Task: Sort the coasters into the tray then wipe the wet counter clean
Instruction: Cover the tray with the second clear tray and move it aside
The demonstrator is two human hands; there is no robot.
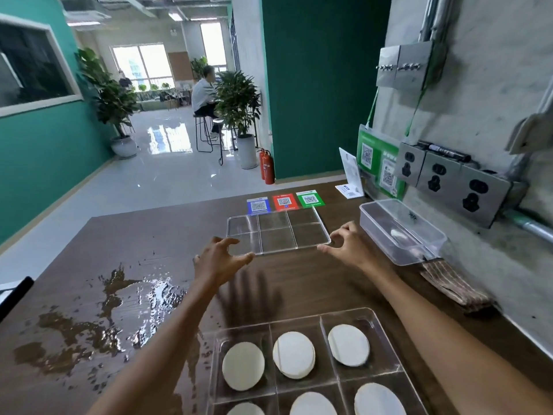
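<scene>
A clear six-compartment tray [302, 339] at the near edge of the brown counter holds round white coasters [294, 354], one stack per compartment. Further back lies a flat clear divided lid or tray [276, 232] with nothing in it. My left hand [223, 259] hovers at its near left corner and my right hand [344, 244] at its near right corner. Both have fingers spread and neither is clearly touching it. A wide puddle of water [98, 319] covers the counter on the left.
A clear plastic box [401, 232] stands against the right wall under the power outlets [449, 181]. A folded brown cloth [454, 286] lies beside it. Coloured QR cards [284, 202] sit at the counter's far edge. The counter's left edge drops to an open floor.
</scene>
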